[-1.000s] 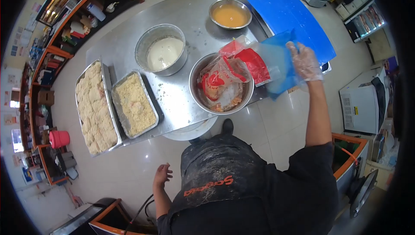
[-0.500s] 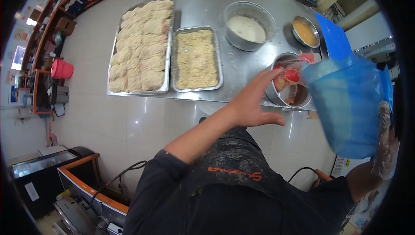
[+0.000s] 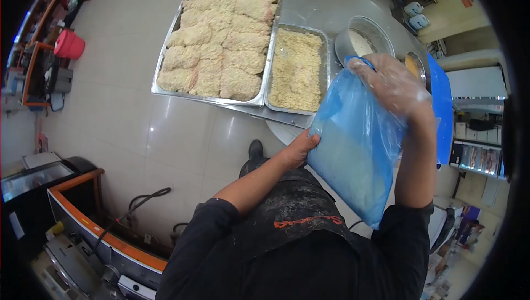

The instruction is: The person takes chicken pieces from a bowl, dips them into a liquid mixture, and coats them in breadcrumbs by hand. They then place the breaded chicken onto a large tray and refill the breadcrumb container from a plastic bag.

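A blue plastic bag [image 3: 353, 148] with pale contents hangs in front of my body, below the table's edge. My right hand [image 3: 389, 79], in a clear plastic glove, grips the bag's top. At the bag's left side, my bare left hand [image 3: 302, 146] holds it, thumb showing and the other fingers hidden behind the plastic. Beyond the bag lies a small tray of yellowish crumbs [image 3: 298, 71]. To its left is a large tray [image 3: 158, 91] with crumb-coated pieces [image 3: 221, 40] packed in rows.
A metal pot [image 3: 386, 38] with white contents and a bowl of orange liquid [image 3: 411, 67] stand on the steel table [image 3: 326, 2], near a blue sheet [image 3: 439, 109]. A pink bucket [image 3: 69, 44] is at the far left, and a cable [image 3: 144, 200] lies at lower left.
The blue bag has moved left and nearer my body. My left hand has taken hold of its side, and my right hand has come up at its top. The view has shifted.
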Demonstrator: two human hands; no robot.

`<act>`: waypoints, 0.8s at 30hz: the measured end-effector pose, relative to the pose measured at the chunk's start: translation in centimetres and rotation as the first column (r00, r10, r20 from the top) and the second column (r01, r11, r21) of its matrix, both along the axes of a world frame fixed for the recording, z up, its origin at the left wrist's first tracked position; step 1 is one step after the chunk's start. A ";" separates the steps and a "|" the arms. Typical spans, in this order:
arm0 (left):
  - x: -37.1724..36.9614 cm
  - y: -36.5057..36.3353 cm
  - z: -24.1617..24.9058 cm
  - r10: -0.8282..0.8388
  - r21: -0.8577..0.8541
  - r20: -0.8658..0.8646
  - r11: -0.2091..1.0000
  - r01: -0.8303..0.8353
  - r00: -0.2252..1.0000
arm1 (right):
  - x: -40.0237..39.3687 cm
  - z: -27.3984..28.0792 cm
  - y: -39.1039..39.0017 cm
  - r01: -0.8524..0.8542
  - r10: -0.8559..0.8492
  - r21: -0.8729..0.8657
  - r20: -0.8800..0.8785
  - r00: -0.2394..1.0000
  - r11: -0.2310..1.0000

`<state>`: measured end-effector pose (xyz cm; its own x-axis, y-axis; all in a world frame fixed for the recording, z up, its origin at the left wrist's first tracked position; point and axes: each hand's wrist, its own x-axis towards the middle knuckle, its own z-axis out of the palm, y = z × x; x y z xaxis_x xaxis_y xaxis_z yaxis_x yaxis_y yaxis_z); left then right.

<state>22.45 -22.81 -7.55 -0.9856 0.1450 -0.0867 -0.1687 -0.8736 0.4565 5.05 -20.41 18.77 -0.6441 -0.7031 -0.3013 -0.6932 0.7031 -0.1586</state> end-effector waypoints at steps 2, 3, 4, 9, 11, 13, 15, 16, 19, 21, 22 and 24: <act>0.3 -0.9 -0.8 0.016 -0.010 0.064 1.000 -0.016 0.998 | -0.7 -1.5 -2.5 0.010 -0.017 0.079 0.086 0.996 0.997; 0.5 -1.2 -1.1 0.022 -0.015 0.097 1.000 -0.021 0.995 | -1.0 -2.3 -3.5 0.016 -0.031 0.120 0.127 0.991 0.993; 0.6 -1.4 -1.2 0.035 -0.005 0.126 0.999 -0.035 0.991 | -1.7 -3.4 -3.9 0.011 -0.029 0.142 0.121 0.992 0.990; 0.2 -1.2 -1.9 0.038 0.105 0.218 0.993 -0.062 0.975 | -3.6 -6.1 -6.2 0.056 -0.077 0.242 0.081 0.994 0.969; -0.4 -0.8 -1.5 0.021 0.169 0.224 0.984 -0.060 0.974 | -5.7 -7.8 -6.5 -0.027 0.023 0.252 0.019 1.000 0.967; -1.0 -0.4 -1.2 0.004 0.216 0.225 0.975 -0.053 0.974 | -6.3 -8.3 -7.1 -0.083 0.089 0.289 -0.005 0.996 0.954; -1.8 -0.7 -0.7 -0.008 0.240 0.217 0.970 -0.046 0.976 | -6.7 -8.2 -7.8 -0.117 0.122 0.346 0.006 0.992 0.931; -2.2 -0.8 -0.5 -0.025 0.248 0.213 0.968 -0.030 0.977 | -6.9 -8.4 -7.9 -0.119 0.137 0.364 -0.023 0.990 0.924; -3.3 -1.7 1.0 -0.055 0.271 0.210 0.963 -0.004 0.976 | -8.1 -9.1 -7.5 -0.121 0.174 0.389 -0.105 0.979 0.913; -4.2 -2.7 2.4 -0.047 0.281 0.224 0.959 -0.019 0.973 | -10.0 -10.4 -6.6 -0.121 0.187 0.363 -0.153 0.970 0.924; -4.5 -3.4 3.0 -0.112 0.286 0.202 0.957 0.051 0.973 | -11.4 -11.6 -5.9 -0.087 0.143 0.301 -0.169 0.975 0.950; -4.9 -4.7 3.6 -0.240 0.290 0.151 0.938 0.189 0.959 | -12.3 -12.8 -5.2 -0.017 0.053 0.175 -0.199 0.979 0.984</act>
